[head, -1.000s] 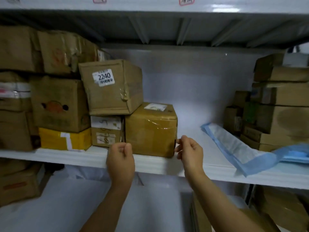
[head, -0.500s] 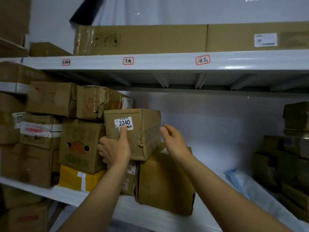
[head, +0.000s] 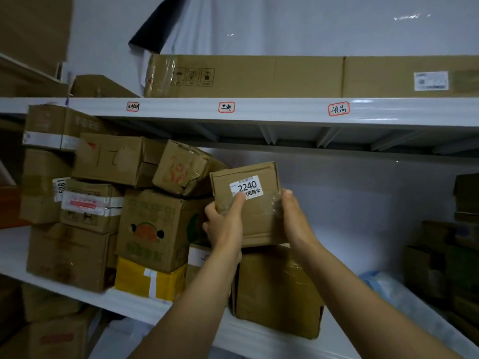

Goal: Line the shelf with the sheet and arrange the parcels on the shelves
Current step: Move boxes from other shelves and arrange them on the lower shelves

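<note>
A brown cardboard parcel labelled 2240 is tilted up in both my hands above a larger taped brown parcel on the white middle shelf. My left hand grips its left side, thumb on the front just under the label. My right hand holds its right edge. The blue and white sheet lies crumpled on the shelf at the right.
Stacked brown parcels and a yellow parcel fill the shelf's left half. More boxes stand at the far right. A long flat carton lies on the upper shelf. Bare shelf shows between the taped parcel and the sheet.
My hands rose from the shelf's front edge to parcel 2240, took hold of it at both sides and tipped it up off the stack. The view tilted upward.
</note>
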